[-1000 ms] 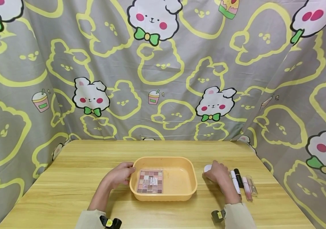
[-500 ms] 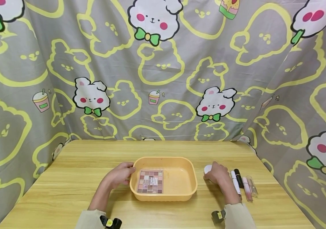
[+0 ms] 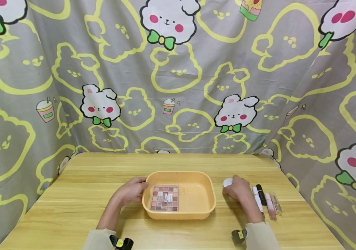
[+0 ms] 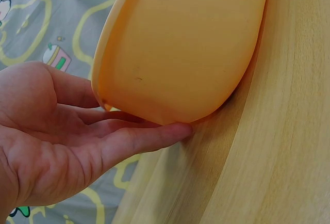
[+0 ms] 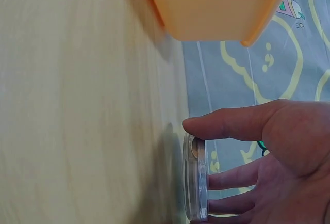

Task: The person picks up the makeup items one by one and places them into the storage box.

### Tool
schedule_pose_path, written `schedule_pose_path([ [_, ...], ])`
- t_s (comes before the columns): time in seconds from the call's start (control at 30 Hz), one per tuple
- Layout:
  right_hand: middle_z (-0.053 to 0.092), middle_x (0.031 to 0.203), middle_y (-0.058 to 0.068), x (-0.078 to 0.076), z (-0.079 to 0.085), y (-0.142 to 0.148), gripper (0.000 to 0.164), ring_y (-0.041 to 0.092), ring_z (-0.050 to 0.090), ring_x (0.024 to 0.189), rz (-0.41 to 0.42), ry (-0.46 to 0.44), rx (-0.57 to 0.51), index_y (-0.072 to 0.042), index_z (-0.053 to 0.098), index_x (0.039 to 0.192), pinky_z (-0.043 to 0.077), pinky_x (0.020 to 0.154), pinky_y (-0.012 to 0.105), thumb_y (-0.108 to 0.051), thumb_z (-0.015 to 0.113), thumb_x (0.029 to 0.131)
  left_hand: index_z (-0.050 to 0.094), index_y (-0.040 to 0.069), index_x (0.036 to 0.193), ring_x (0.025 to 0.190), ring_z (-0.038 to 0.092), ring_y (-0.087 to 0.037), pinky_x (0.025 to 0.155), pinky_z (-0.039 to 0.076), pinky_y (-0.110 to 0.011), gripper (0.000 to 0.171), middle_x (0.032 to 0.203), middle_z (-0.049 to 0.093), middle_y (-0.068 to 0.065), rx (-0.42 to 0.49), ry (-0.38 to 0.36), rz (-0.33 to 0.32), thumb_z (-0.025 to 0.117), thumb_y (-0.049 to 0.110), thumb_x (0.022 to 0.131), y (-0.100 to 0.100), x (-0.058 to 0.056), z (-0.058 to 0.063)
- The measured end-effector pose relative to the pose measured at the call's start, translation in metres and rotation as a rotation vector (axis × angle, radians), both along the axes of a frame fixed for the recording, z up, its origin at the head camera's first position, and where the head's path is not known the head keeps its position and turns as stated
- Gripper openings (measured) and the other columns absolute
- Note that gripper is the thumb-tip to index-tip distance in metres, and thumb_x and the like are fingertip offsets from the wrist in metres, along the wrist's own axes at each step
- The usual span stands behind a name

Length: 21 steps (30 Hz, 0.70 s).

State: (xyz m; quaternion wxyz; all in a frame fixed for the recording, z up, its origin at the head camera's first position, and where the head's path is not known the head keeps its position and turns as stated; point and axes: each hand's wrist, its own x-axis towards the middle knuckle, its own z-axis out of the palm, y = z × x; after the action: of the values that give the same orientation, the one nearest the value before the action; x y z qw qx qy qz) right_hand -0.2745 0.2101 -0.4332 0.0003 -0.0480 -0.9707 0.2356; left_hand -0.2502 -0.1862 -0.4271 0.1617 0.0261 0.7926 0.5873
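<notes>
My left hand (image 3: 131, 191) holds the left end of an orange plastic basin (image 3: 196, 216); in the left wrist view its digits (image 4: 149, 139) lie at the rim and lower edge of the end wall. Inside the basin, on its left half, lies an eyeshadow palette (image 3: 164, 198) with "BACK" printed on its lid. To the right of the basin, my right hand (image 3: 239, 189) pinches a round compact (image 3: 227, 183) with a white face. Its clear edge shows in the right wrist view, where the compact (image 5: 196, 182) stays close over the table between thumb (image 5: 221, 123) and fingers.
Right of my right hand lie a white tube (image 3: 257, 198), a black tube (image 3: 260, 194), a pink lip gloss tube (image 3: 270, 206) and a small clear case (image 3: 276, 203). A patterned curtain (image 3: 178, 86) encloses the wooden table (image 3: 103, 166) at the back and sides.
</notes>
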Motion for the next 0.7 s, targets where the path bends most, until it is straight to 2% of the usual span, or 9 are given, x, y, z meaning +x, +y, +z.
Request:
schedule_pose_path([
  [0.13,0.063,0.096,0.031,0.001,0.004,0.0,0.058,0.046,0.059,0.09,-0.002,0.021,-0.012,0.015,0.056,0.109,0.053,0.081,0.057,-0.022,0.076,0.069,0.044,-0.012,0.145,0.12,0.062,-0.037,0.085,0.06,-0.05,0.046,0.132,0.061,-0.027,0.002,0.0,0.004,0.041,0.012,0.106,0.0,0.0,0.0],
  [0.43,0.061,0.107,0.036,0.004,0.017,-0.004,0.068,0.051,0.057,0.1,-0.012,0.053,-0.033,0.017,0.052,0.126,0.052,0.084,0.059,-0.025,0.076,0.077,0.043,-0.012,0.145,0.121,0.062,-0.037,0.085,0.06,-0.05,0.046,0.133,0.06,-0.027,0.006,-0.003,-0.003,0.041,0.012,0.106,0.0,0.0,0.0],
  [0.7,0.061,0.112,0.036,0.01,0.033,-0.01,0.074,0.053,0.056,0.105,0.013,0.104,-0.04,0.017,0.051,0.13,0.049,0.088,0.06,-0.028,0.078,0.078,0.041,-0.012,0.146,0.123,0.06,-0.04,0.086,0.059,-0.051,0.047,0.136,0.058,-0.029,0.004,-0.003,-0.012,0.041,0.013,0.106,0.0,-0.001,0.0],
])
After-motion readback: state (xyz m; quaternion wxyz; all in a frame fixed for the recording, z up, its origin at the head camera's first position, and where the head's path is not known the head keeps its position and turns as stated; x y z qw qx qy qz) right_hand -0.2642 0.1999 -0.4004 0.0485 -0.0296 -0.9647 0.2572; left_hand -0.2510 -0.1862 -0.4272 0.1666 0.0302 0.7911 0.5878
